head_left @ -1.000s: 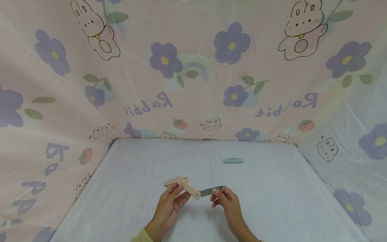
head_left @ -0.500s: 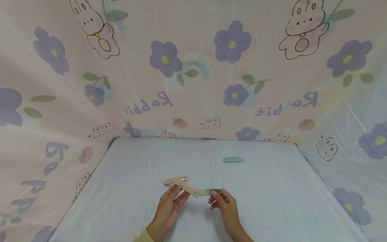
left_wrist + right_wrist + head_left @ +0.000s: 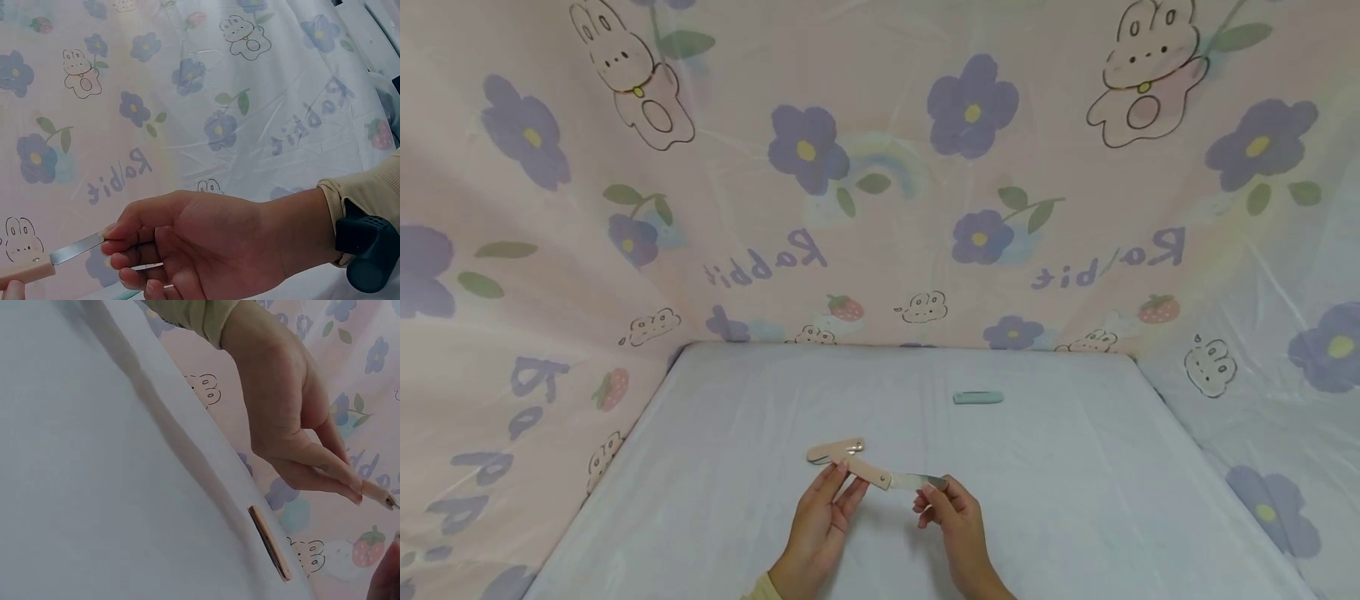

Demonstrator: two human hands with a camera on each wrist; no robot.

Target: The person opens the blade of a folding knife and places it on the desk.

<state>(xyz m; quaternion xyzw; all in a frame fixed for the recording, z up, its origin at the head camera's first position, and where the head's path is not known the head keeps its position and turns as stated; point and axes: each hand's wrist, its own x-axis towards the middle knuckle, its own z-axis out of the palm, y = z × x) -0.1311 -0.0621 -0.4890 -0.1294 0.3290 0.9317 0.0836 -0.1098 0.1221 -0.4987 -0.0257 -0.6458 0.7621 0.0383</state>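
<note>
In the head view my left hand (image 3: 820, 517) pinches the peach handle of a folding knife (image 3: 868, 473) between thumb and fingers. My right hand (image 3: 955, 521) pinches the far end of its silver blade (image 3: 907, 481), which stands out from the handle's right end. The left wrist view has the right hand (image 3: 200, 244) from the palm side, gripping the blade (image 3: 75, 249) by its tip. The left hand (image 3: 294, 419) and the handle's end (image 3: 377, 494) appear in the right wrist view. A second peach folding knife (image 3: 835, 451), folded, lies on the table just behind the held one.
Farther back on the white-covered table (image 3: 737, 392) lies a mint-green folded knife (image 3: 977, 397). Curtains (image 3: 880, 225) printed with flowers and rabbits stand along the back and both sides of the table.
The blade has swung from slanting up rightward to slanting slightly down, more nearly in line with the handle. My right hand has moved slightly down and left; the left hand stays almost still.
</note>
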